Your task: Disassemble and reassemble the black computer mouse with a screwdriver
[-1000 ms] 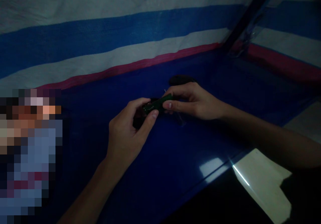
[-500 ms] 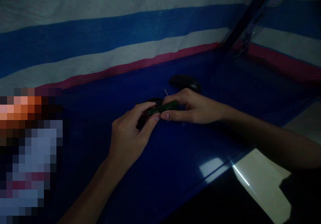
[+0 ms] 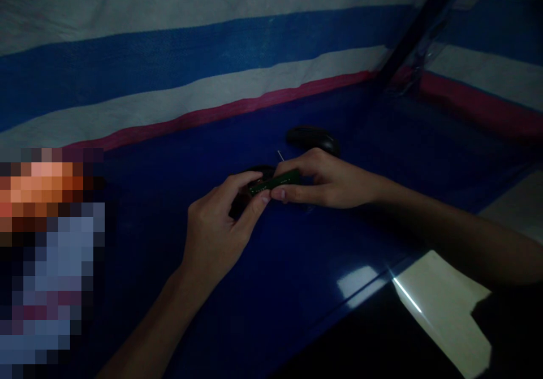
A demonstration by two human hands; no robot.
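Between my two hands is a small green circuit board (image 3: pixel 290 177), held nearly level above the table. My left hand (image 3: pixel 223 209) grips its left end between thumb and fingers. My right hand (image 3: pixel 331 180) pinches its right part, the thumb on the near side. Behind and below the board is a dark rounded part (image 3: pixel 265 171), mostly covered by my hands; whether a hand touches it I cannot tell. A thin metal shaft (image 3: pixel 280 155) sticks up just beyond my right fingers. Past that hand lies a black computer mouse shell (image 3: pixel 314 138).
The blue table (image 3: pixel 263 288) reaches back to a striped plastic sheet (image 3: pixel 203 56). A dark pole (image 3: pixel 419 28) slants at the back right corner. Someone or something pixelated (image 3: pixel 55 254) is at the left edge. Light floor (image 3: pixel 445 305) shows past the table's near edge.
Both hands and the board stay almost where they were. The pixelated area at the left edge has shifted slightly.
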